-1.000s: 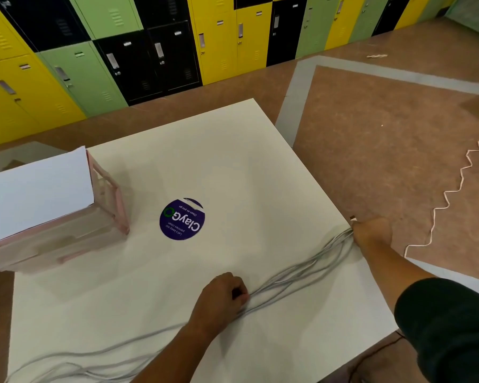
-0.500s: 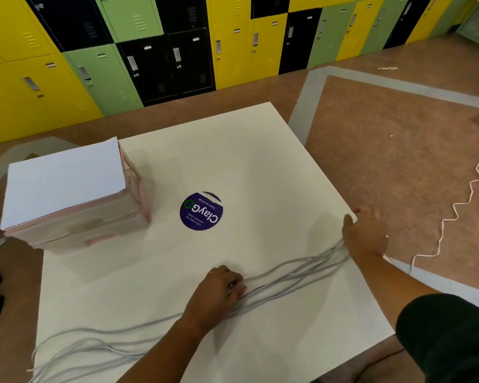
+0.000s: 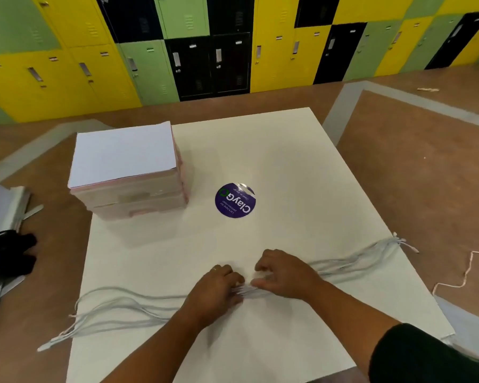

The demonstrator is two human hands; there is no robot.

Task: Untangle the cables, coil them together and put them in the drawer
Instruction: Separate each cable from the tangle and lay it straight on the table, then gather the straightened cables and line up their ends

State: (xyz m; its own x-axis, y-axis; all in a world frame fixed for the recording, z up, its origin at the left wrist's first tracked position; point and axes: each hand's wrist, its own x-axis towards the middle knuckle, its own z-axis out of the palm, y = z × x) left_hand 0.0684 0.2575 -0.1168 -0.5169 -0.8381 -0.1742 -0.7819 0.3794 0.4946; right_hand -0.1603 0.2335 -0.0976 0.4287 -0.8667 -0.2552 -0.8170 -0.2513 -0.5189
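So: white table (image 3: 288, 150); pink drawer unit (image 3: 127, 175) at its 10 o'clock. Grey cables (image 3: 351, 262) lie stretched from 8 to 3 o'clock. Left hand (image 3: 219, 288) and right hand (image 3: 286, 275), side by side at 6 o'clock, both pinch the bundle's middle. Purple sticker (image 3: 235, 200) mid-table.

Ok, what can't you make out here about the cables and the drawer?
Middle of the cables, head view: covered by the left hand and right hand.
Right hand's hold, same view: fingers blurred.
Cable count, plugs: motion blur, too small.
Front of the drawer: blurred; open or shut unclear.
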